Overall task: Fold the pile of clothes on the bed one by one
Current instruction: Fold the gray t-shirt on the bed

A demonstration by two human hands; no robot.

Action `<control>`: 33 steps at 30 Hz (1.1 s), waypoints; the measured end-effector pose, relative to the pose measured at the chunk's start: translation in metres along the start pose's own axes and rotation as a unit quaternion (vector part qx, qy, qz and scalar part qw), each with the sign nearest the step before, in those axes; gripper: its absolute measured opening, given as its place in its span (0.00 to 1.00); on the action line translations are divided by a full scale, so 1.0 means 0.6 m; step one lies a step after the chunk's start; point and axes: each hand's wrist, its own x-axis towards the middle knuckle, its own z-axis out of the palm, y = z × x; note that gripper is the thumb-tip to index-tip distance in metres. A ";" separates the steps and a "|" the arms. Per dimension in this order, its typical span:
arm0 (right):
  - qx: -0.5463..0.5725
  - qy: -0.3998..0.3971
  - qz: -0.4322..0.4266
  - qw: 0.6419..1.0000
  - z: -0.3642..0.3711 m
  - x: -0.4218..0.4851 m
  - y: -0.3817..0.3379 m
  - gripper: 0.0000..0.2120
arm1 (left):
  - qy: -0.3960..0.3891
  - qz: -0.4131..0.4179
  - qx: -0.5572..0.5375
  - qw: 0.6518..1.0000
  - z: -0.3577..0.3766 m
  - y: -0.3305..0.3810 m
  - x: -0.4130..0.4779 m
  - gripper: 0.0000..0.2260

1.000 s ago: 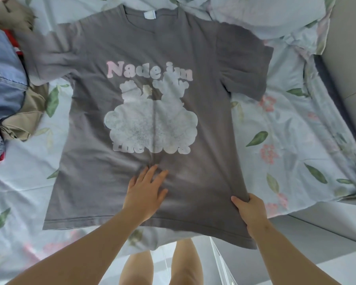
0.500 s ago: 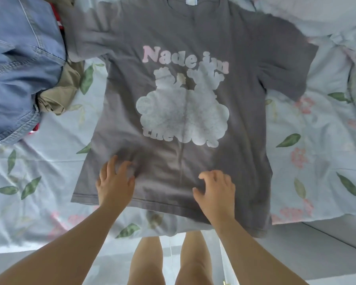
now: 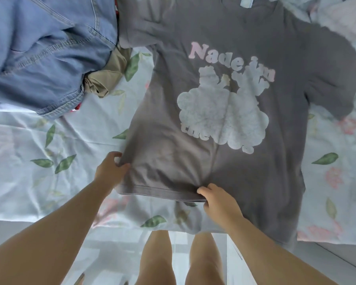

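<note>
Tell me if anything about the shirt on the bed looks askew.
The grey T-shirt lies crooked. Its hem is bunched and sits higher between the left hand and right hand, which both pinch it, while the hem's right part sags lower, at the edge of the bed. Nothing looks torn or spilled.

A creased, pale blue cotton bed sheet (image 3: 56, 182) printed with green leaves and pink flowers covered the bed (image 3: 19, 202), its near edge hanging over the side. Below that edge lay a pale, glossy floor (image 3: 111, 254) that reflected soft, bright light. Rumpled pale bedding (image 3: 341, 19) was heaped at the bed's far right corner.
</note>
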 end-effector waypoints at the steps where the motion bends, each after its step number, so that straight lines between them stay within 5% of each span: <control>1: 0.011 -0.016 0.003 1.000 -0.004 -0.002 0.000 0.19 | -0.030 0.004 0.014 0.999 -0.008 -0.003 -0.001 0.12; 4: 0.032 -0.073 -0.001 0.997 -0.017 -0.004 0.000 0.17 | -0.087 0.002 0.066 0.994 -0.024 -0.022 -0.013 0.01; 12: 0.092 -0.252 0.036 0.963 -0.047 0.002 0.001 0.10 | -0.104 -0.013 0.201 0.974 -0.011 -0.032 -0.014 0.10; 15: 0.136 -0.133 0.052 0.980 -0.076 0.038 -0.006 0.08 | -0.050 -0.005 0.118 0.992 -0.007 0.003 0.008 0.18; 20: 0.035 0.086 0.018 0.995 -0.151 0.142 -0.015 0.15 | -0.002 0.015 -0.009 1.000 -0.002 0.098 0.069 0.24; 28: -0.082 0.214 0.007 0.973 -0.253 0.301 -0.009 0.21 | 0.033 0.059 -0.103 0.992 0.000 0.258 0.187 0.24; 33: -0.052 0.222 0.018 0.973 -0.314 0.396 0.015 0.23 | 0.070 0.058 -0.303 0.949 -0.018 0.379 0.253 0.15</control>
